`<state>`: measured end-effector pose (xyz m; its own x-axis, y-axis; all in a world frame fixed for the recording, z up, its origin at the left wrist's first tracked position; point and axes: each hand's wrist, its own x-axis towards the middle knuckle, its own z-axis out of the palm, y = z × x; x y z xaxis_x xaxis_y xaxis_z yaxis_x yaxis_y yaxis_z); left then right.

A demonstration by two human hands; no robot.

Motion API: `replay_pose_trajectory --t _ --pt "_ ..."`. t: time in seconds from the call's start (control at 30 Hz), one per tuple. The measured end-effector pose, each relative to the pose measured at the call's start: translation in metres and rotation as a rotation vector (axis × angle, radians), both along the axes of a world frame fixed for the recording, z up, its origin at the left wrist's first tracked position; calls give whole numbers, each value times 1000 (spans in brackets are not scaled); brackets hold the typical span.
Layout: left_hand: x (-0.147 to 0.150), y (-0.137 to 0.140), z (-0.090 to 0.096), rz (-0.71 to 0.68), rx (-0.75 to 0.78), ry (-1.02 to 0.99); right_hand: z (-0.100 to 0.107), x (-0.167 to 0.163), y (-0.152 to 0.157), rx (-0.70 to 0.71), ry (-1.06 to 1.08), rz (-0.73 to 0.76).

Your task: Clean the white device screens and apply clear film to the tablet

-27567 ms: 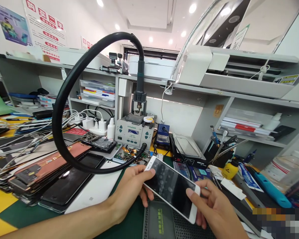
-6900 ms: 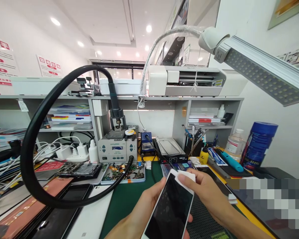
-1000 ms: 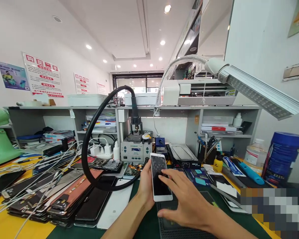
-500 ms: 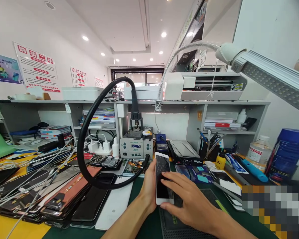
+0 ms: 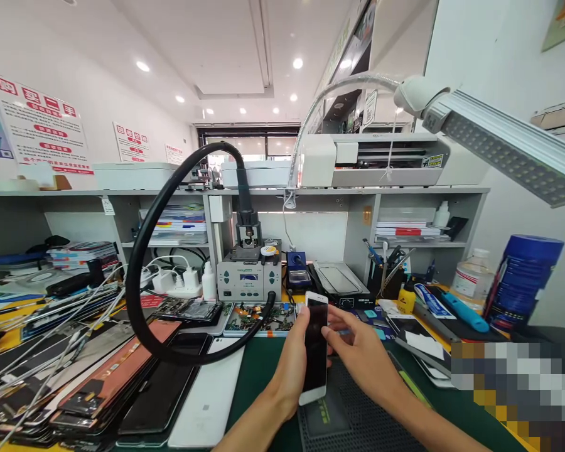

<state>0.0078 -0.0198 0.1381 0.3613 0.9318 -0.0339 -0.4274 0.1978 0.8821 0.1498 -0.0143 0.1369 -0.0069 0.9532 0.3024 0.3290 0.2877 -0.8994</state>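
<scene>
A white-framed smartphone (image 5: 316,351) with a dark screen stands nearly upright before me. My left hand (image 5: 289,364) is wrapped around its left side, thumb along the edge and fingertips showing past the right edge. At the phone's upper right edge, my right hand (image 5: 365,355) has its thumb at the front and its fingers around the side, closed on it. The phone's back is hidden. Below both hands lies a black textured work mat (image 5: 358,417) on a green surface.
Stacked phones and screens (image 5: 108,376) fill the left side, with a white phone back (image 5: 207,395) nearest. A thick black hose (image 5: 136,263) loops from the grey soldering station (image 5: 247,282). Tools, bottles and a blue canister (image 5: 525,276) stand right. An LED lamp (image 5: 513,138) hangs overhead.
My right hand's fingers have moved from over the screen to the phone's right edge, where they now grip it. The phone has turned slightly, and the camera view has shifted right.
</scene>
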Motion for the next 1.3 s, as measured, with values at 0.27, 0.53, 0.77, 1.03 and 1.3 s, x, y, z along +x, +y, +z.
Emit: replay_pose_trajectory --t 0.27,0.53,0.77,1.03,1.3 --pt "3 -1 -6 82 87 80 -1 0 -2 25 60 -24" --pt "3 -2 0 95 71 181 9 2 -4 0 147 -11" --pt "3 -4 1 92 38 212 19 5 -6 -54 191 -17" --pt "1 -5 7 70 12 190 21 8 -2 -68 228 -8" --pt "0 -4 8 41 -2 165 20 12 -1 -79 249 7"
